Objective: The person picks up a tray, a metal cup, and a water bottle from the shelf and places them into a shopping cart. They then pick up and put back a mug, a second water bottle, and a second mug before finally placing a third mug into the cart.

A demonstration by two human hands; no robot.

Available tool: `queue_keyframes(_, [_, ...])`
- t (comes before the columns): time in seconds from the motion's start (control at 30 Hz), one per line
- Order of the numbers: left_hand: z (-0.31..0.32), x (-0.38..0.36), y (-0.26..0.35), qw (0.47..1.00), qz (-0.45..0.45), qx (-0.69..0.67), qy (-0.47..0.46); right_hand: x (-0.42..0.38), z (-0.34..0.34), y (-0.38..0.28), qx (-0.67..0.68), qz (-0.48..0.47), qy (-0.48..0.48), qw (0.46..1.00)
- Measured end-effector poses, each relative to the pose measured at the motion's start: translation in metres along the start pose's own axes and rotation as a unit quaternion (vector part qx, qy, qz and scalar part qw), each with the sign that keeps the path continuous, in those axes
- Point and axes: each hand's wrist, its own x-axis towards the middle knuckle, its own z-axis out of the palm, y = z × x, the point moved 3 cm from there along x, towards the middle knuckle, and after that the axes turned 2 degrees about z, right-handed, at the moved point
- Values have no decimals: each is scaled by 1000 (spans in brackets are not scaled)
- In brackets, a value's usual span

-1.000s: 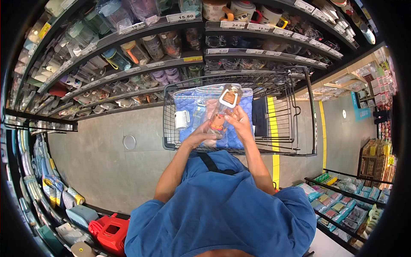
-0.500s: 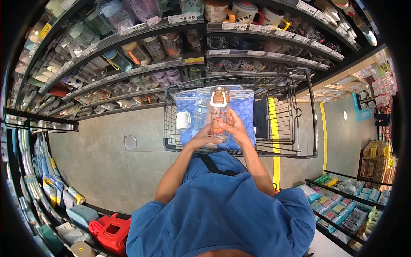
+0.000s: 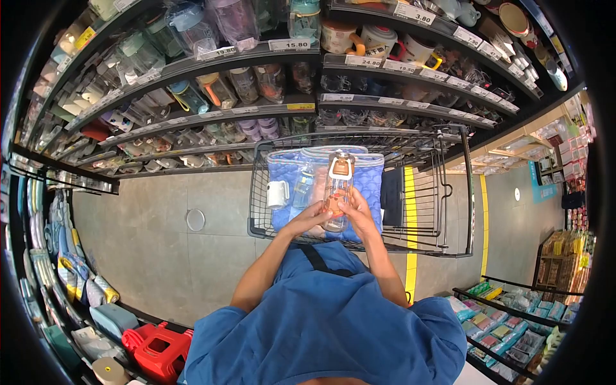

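Note:
A clear bottle (image 3: pixel 337 192) with a brown lid and a white carry loop is held upright over the shopping cart (image 3: pixel 449 239). My left hand (image 3: pixel 309 218) grips its left side, and my right hand (image 3: pixel 359 215) is closed round its right side. Beneath it a blue quilted item (image 3: pixel 369 176) is spread in the cart. On the quilt, left of the bottle, lie a white mug (image 3: pixel 278 194) and a transparent blue-tinted container (image 3: pixel 303 189) in wrapping.
Shelves (image 3: pixel 212 115) of bottles and cups rise behind the cart. Red plastic stools (image 3: pixel 160 350) stand at the lower left, beside folded textiles (image 3: pixel 77 269). Packaged goods (image 3: pixel 513 321) fill a rack at the lower right. A round disc (image 3: pixel 195 220) shows on the floor.
The view has shifted, so the shelves and cart appear lower. The bottle and both hands sit slightly lower and to the right in view; both hands still hold the bottle.

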Motion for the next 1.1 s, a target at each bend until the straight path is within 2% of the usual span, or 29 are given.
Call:
queue_keyframes(0.27, [-16, 5, -5, 999, -15, 24, 16, 2, 9, -10, 27, 5, -5, 1000])
queue_keyframes(0.33, [-19, 4, 13, 996, 41, -15, 73, 6, 16, -18, 0, 4, -29, 1000])
queue_keyframes(0.37, [-20, 3, 20, 996, 41, -15, 73, 10, 16, -20, 0, 4, -29, 1000])
queue_keyframes(0.43, [-29, 2, 41, 984, 112, 19, 136, 17, 19, -21, -41, 8, -75, 996])
queue_keyframes(0.47, [-33, 1, 51, 983, 127, 5, 131, 20, 22, -23, -42, 8, -77, 996])
queue_keyframes(0.53, [-38, -1, 70, 980, 139, 16, 144, 22, 34, -27, -92, 4, -122, 988])
queue_keyframes(0.67, [-40, -11, 100, 976, 142, 31, 165, 39, 42, -27, -163, -22, -153, 974])
queue_keyframes(0.87, [-52, -10, 94, 956, 190, 85, 205, 53, 55, -44, -254, -59, -188, 947])
queue_keyframes(0.93, [-55, -9, 96, 951, 204, 91, 215, 57, 58, -52, -430, -123, -128, 885])
queue_keyframes(0.97, [-55, -8, 99, 944, 222, 111, 217, 58, 62, -58, -431, -125, -128, 884])
queue_keyframes(1.03, [-56, -7, 103, 936, 241, 131, 218, 57, 73, -73, -567, -173, -86, 801])
queue_keyframes(1.1, [-56, -6, 114, 931, 252, 142, 221, 57, 87, -87, -564, -166, -70, 806])
